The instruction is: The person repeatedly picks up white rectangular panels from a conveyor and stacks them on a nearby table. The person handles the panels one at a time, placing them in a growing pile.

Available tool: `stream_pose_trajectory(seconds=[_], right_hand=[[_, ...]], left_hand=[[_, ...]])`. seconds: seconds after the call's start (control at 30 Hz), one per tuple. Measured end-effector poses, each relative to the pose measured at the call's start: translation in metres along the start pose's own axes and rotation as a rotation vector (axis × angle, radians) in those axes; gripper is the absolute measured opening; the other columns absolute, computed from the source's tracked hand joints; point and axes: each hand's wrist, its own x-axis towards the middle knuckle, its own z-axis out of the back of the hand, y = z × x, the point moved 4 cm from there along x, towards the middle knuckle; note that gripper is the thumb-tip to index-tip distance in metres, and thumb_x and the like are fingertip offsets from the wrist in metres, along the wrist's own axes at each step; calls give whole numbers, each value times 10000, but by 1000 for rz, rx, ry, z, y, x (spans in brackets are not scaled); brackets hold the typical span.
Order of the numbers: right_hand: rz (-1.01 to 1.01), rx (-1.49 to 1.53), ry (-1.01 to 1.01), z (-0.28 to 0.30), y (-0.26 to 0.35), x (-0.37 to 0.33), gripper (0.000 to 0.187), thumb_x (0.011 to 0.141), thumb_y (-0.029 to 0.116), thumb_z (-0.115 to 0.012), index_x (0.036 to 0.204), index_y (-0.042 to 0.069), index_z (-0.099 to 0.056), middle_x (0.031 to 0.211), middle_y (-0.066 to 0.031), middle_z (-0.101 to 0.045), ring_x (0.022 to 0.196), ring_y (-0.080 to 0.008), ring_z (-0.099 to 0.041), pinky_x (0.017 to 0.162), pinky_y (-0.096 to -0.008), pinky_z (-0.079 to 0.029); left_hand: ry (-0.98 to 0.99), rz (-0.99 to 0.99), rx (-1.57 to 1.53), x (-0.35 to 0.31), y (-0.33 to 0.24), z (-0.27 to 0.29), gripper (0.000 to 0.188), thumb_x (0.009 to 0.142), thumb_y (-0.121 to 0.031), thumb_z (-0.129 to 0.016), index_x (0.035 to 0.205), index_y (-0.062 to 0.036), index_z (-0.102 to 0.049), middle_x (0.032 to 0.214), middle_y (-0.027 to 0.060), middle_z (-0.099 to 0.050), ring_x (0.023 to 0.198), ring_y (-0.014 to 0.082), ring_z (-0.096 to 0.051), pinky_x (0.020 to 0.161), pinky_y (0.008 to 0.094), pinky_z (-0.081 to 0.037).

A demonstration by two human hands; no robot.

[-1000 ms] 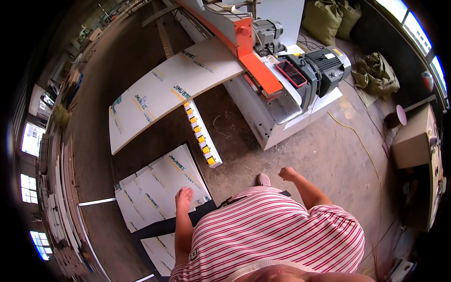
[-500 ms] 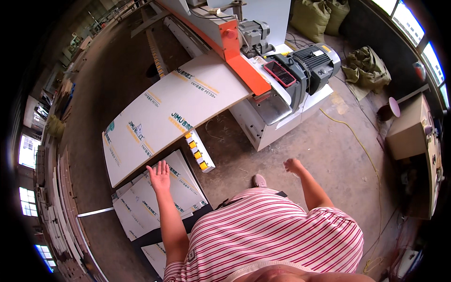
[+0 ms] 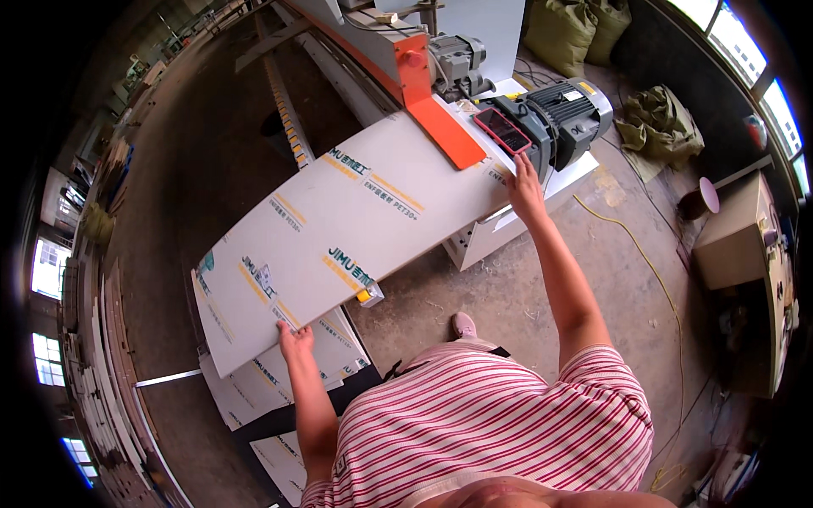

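A wide, pale printed board (image 3: 339, 220) lies across the machine's outfeed side, its right end under an orange guard (image 3: 449, 134). My left hand (image 3: 295, 340) is palm up at the board's near edge on the left, gripping that edge, with its fingers partly hidden below. At the right end, my right hand (image 3: 525, 190) holds the board's corner, thumb against it and fingers reaching along the end. Just beyond those fingertips, a phone (image 3: 502, 130) in a red case rests on the machine.
A grey motor (image 3: 572, 110) stands right of the phone. Stacked boards (image 3: 246, 394) lie low beside my left forearm. A roller strip (image 3: 370, 294) shows under the near edge. A yellow cord (image 3: 639, 241) crosses the floor, and sacks (image 3: 563, 34) stand at the back right.
The board has shifted toward me and to the right, covering most of the roller strip. Both hands, free before, have come onto it; the right one reached forward.
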Motion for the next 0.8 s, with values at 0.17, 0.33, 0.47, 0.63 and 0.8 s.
stream_pose_trajectory(seconds=[0.17,0.33,0.47,0.63,0.8], right_hand=[[-238,-342,392,3,-9,-25,760,867,538,-346,1375,2,-166,1436,-193,-146,1336,-281,-158,1044,-518,-150],[-312,-310,659,48,38,-79,554,867,481,-409,1047,-39,-470,1030,-198,-575,984,-343,-547,919,-514,-336],[-488,100,587,46,17,-100,485,887,426,-432,924,-44,-543,790,-160,-609,795,-292,-584,757,-382,-432],[-698,774,481,5,-49,-106,385,894,352,-470,857,-23,-549,744,-158,-592,690,-220,-542,674,-357,-429],[-422,516,493,29,3,-107,345,905,330,-464,900,-8,-533,797,-134,-575,755,-157,-484,707,-334,-423]], left_hand=[[4,-5,-1,-60,13,34,427,865,-312,-549,1189,-47,-461,1259,76,-467,1149,213,-444,933,387,-384],[-64,-55,-81,-108,-15,98,473,871,-341,-525,1233,-51,-430,1281,82,-452,1180,257,-414,969,429,-350],[14,-129,-112,-116,-30,129,527,881,-394,-478,1275,-54,-393,1294,86,-444,1198,274,-394,991,450,-327],[-255,-198,-203,-93,50,158,463,911,-348,-429,1256,-40,-403,1261,92,-473,1162,281,-423,997,446,-325],[-138,-231,1497,-59,56,233,325,840,-219,-530,1121,-59,-502,999,93,-555,815,181,-497,623,334,-449]])
